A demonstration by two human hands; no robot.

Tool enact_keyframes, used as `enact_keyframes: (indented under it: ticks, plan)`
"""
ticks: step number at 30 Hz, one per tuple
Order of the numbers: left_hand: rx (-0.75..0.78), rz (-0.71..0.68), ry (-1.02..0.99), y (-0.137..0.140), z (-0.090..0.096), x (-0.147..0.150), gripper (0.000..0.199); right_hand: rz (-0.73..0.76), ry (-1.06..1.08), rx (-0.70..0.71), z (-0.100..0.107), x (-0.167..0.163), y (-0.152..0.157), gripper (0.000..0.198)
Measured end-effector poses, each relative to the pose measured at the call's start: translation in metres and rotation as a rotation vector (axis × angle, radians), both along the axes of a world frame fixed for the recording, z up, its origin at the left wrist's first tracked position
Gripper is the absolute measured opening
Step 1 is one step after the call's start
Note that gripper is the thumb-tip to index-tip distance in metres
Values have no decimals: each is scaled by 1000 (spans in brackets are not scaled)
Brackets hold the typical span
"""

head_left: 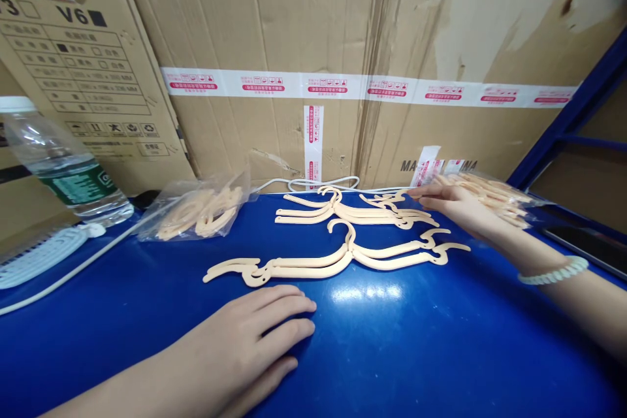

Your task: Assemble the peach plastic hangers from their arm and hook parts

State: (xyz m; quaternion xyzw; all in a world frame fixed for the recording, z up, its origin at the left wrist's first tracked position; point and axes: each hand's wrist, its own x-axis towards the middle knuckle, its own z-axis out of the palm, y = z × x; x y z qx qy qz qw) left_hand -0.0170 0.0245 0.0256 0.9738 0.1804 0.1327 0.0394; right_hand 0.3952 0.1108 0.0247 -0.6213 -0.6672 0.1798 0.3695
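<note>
My left hand (264,336) lies on the blue tabletop with its fingers stretched out, holding nothing. Just beyond its fingers is a cream plastic folding hanger (313,268), spread out with its hook pointing away from me. Behind that one, more cream hangers (337,211) lie in a loose group, partly overlapping. At the back right, my right hand (443,199) reaches out with extended fingers beside a clear bag of cream hanger parts (490,199). Its fingertips are near the bag's left end; whether they touch it I cannot tell.
Another clear bag with cream pieces (200,212) lies at the back left. Beside it stand a water bottle (73,170) and a pale blue hairbrush (42,258). A white cable (83,268) crosses the left side. Cardboard (274,26) walls the back; a dark phone-like slab (588,251) lies far right.
</note>
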Motion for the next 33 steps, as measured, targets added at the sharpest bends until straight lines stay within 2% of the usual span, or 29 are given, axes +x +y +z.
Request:
enact_keyframes:
  ticks: [6,13,16,18,20,23,25,27,29,30,33]
  plan:
    - [-26,7,-24,-1,1,1,36,-111,-29,133,15,-6,-9,28]
    - [-14,13,10,-1,0,0,35,-183,-86,337,16,-11,-11,24]
    - [-45,10,-2,-2,2,0,36,-229,-34,399,17,-14,-13,21]
    - [-132,32,-49,-4,2,1,37,-224,59,386,18,-20,-17,22]
    - [-292,120,-139,-4,-1,3,39,-170,161,320,16,-35,-24,26]
    - [-633,277,-358,-2,-10,7,42,52,381,101,11,-71,-41,29]
    - [-877,274,-522,1,-16,10,49,300,766,-215,6,-100,-58,30]
    - [-1028,262,-625,4,-20,12,60,450,959,-444,1,-125,-76,30]
    - [-1099,252,-659,5,-19,13,62,535,1040,-577,-3,-143,-91,31]
    - [-1106,245,-659,5,-18,13,56,563,1060,-619,-5,-150,-96,32]
    - [-1045,235,-637,4,-15,13,23,649,1040,-677,-8,-159,-104,39]
